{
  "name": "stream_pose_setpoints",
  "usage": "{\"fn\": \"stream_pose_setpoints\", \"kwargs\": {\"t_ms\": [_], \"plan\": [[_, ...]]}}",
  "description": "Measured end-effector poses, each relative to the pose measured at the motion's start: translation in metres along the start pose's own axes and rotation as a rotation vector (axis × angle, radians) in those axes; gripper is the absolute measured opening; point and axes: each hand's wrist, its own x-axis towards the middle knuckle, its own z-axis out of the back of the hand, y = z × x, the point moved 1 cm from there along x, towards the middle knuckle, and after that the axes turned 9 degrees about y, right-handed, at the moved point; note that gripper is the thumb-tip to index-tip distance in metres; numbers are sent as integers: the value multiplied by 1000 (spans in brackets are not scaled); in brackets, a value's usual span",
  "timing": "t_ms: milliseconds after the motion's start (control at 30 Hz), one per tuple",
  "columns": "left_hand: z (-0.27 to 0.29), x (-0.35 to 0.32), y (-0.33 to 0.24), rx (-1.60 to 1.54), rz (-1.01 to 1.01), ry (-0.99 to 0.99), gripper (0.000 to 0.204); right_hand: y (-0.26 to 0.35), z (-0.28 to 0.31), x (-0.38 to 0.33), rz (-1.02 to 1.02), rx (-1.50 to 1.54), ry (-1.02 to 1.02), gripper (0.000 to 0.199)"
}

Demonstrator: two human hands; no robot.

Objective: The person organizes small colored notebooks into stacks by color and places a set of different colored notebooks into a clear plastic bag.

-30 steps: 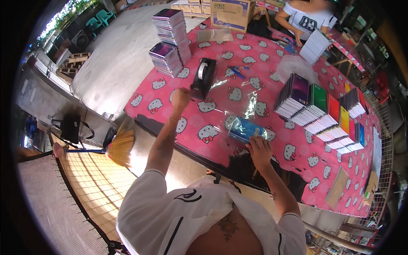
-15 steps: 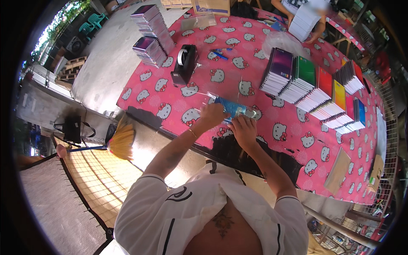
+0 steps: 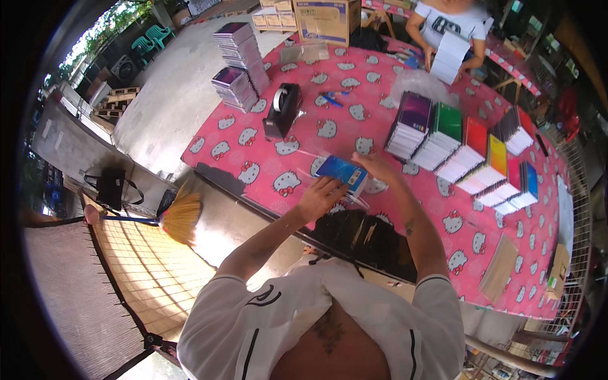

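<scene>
A blue booklet (image 3: 342, 171) inside a clear plastic sleeve lies on the pink patterned tablecloth (image 3: 253, 149) near the table's front edge. My left hand (image 3: 322, 194) rests on its near left side, fingers on the sleeve. My right hand (image 3: 380, 166) presses on its far right end. Both hands hold the wrapped booklet between them. A black tape dispenser (image 3: 283, 111) stands further back on the left.
Rows of coloured booklets (image 3: 462, 149) are fanned out on the right. Two stacks of booklets (image 3: 237, 63) stand at the far left corner, a cardboard box (image 3: 326, 19) behind them. Another person (image 3: 453, 31) sits across holding white sheets. A broom (image 3: 171, 218) lies on the floor.
My left hand came back from near the tape dispenser to the sleeved blue booklet. Both hands now hold it, and the head view has shifted a little.
</scene>
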Motion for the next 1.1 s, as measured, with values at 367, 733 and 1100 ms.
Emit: {"fn": "stream_pose_setpoints", "kwargs": {"t_ms": [367,733,1100], "plan": [[-7,-9,65,-1175,569,-98,63,5,-16,-51,420,222,-173,89],[-2,34,10,-1194,780,-291,66,26,-101,-30,486,587,-393,69],[-27,36,43,-1417,670,-262,26,26,-112,-5,511,627,-659,43]]}}
